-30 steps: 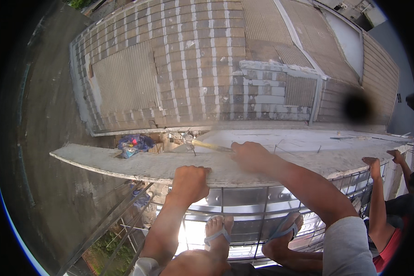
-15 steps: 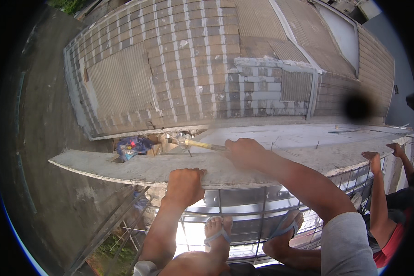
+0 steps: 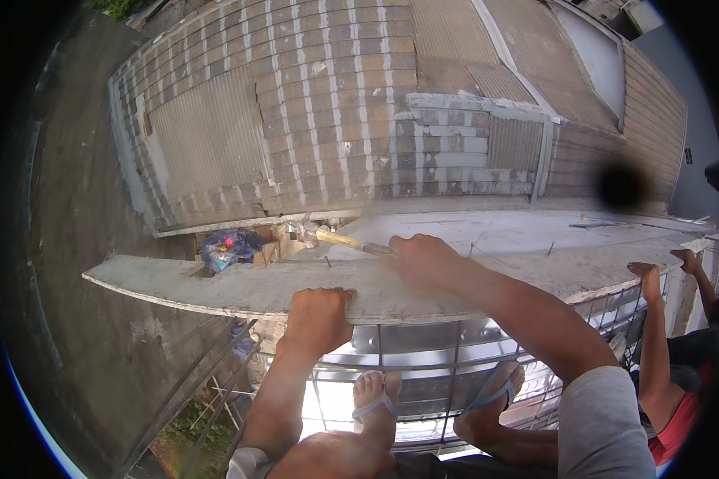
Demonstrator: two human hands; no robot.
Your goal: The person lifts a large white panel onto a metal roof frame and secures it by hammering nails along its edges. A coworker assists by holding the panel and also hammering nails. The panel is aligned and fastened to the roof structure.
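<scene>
Hammer (image 3: 339,238), gripped in the right hand (image 3: 423,259), wants short, controlled swings, while the left hand (image 3: 318,313), clamped on the concrete ledge (image 3: 216,287), steadies.

Yellow-handled hammer (image 3: 339,238), grey slab (image 3: 240,289), blue bag (image 3: 228,247).

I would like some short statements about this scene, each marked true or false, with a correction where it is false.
1. The right hand grips a yellow-handled hammer. True.
2. The left hand holds a paint brush. False: it grips the near edge of the grey concrete slab, holding no tool.
3. The hammer's head points to the person's left. True.
4. The blue plastic bag lies beside the right elbow. False: it lies beyond the slab's far edge, left of the hammer.
5. Another person's hand rests on the slab at the right. True.
</scene>
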